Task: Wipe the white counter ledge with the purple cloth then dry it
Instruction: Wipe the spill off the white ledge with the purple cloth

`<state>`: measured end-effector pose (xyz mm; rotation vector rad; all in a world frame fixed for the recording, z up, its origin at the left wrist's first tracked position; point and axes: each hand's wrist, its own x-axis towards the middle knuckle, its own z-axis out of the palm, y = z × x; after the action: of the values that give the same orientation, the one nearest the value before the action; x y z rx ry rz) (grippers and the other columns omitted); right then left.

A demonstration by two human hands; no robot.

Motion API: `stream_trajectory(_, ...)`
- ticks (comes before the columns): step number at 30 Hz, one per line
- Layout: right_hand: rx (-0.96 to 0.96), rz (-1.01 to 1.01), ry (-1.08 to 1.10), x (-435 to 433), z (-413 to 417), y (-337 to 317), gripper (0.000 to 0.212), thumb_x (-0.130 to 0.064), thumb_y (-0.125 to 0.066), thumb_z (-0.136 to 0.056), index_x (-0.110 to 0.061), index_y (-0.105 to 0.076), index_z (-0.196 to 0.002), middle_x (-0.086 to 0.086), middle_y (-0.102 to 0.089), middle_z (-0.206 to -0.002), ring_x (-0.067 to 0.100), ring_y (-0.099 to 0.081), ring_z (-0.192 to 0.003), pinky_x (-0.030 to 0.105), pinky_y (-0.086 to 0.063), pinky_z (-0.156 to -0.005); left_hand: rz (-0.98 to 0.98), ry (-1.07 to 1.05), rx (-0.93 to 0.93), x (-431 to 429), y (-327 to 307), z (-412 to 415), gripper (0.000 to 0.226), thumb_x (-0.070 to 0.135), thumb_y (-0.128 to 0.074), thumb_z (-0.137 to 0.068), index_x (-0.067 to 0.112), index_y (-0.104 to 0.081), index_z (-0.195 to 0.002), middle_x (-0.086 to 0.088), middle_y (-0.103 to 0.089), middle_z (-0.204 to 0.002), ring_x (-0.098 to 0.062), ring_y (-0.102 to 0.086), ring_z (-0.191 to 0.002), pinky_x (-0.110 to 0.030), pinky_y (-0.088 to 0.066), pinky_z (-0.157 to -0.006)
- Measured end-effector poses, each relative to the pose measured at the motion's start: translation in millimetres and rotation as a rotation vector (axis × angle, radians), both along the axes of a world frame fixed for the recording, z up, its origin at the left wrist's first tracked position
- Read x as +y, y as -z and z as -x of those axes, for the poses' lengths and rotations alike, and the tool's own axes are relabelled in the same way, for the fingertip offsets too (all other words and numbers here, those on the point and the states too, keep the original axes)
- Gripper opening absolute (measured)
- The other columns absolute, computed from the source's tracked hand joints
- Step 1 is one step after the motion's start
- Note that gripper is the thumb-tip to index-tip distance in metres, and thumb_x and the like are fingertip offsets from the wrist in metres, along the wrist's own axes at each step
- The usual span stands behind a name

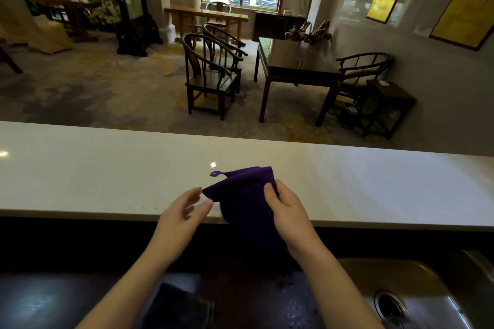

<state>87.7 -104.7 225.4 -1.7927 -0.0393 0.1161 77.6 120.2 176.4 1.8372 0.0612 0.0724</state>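
The purple cloth (240, 195) is folded, with a small hanging loop at its top left corner. It is held up over the near edge of the white counter ledge (107, 176), which runs across the whole view. My right hand (286, 211) grips the cloth's right side, thumb on top. My left hand (184, 211) pinches the cloth's left corner between thumb and fingers. The lower part of the cloth hangs down in front of the dark wall below the ledge.
A steel sink (417, 291) with a drain lies at the lower right. A dark folded cloth (176, 307) lies on the dark lower counter between my forearms. Beyond the ledge stand wooden chairs (211, 72) and a dark table (296, 61).
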Motion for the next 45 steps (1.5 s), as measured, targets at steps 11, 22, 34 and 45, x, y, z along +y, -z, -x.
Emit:
stream_trajectory(11, 0.332, -0.669, 0.012, -10.3, 19.5, 23.6, 0.04, -0.046, -0.043, -0.104, -0.024, -0.069, -0.124, 0.012, -0.072, -0.127, 0.033, -0.069, -0.115, 0.052, -0.056, -0.094, 0.661, 0.272, 0.291, -41.5, -11.0, 8.7, 0.043, 0.043, -0.069, -0.086, 0.017, -0.069, -0.12, -0.01, -0.07, -0.127, -0.026, -0.066, -0.118, -0.033, -0.058, -0.09)
stream_trajectory(22, 0.27, -0.267, 0.207, -42.9, 81.5, 126.2, 0.021, -0.023, -0.053, -0.104, -0.02, -0.068, -0.119, 0.004, -0.076, -0.114, 0.021, -0.073, -0.106, 0.035, -0.062, -0.084, 0.479, 0.099, 0.294, -78.5, 91.2, 59.6, 0.016, 0.014, -0.065, -0.091, 0.013, -0.071, -0.106, -0.011, -0.077, -0.107, -0.031, -0.071, -0.105, -0.03, -0.059, -0.081)
stream_trajectory(34, 0.556, 0.222, 0.158, -61.7, 109.7, 236.0, 0.043, -0.027, -0.053, -0.104, -0.011, -0.048, -0.143, 0.01, -0.058, -0.14, 0.03, -0.054, -0.131, 0.045, -0.048, -0.105, -0.171, 0.117, 0.476, -106.9, 197.8, 90.6, 0.04, 0.022, -0.057, -0.096, 0.01, -0.053, -0.134, -0.008, -0.066, -0.127, -0.026, -0.062, -0.118, -0.038, -0.053, -0.097)
stream_trajectory(45, 0.398, 0.626, 0.178, -60.6, 109.0, 227.9, 0.034, -0.021, -0.062, -0.096, -0.008, -0.056, -0.127, 0.014, -0.061, -0.124, 0.032, -0.059, -0.115, 0.035, -0.047, -0.091, -0.31, 0.16, 0.345, -92.0, 184.5, 95.8, 0.046, 0.017, -0.063, -0.09, 0.014, -0.053, -0.135, -0.003, -0.066, -0.124, -0.016, -0.063, -0.11, -0.032, -0.052, -0.093)
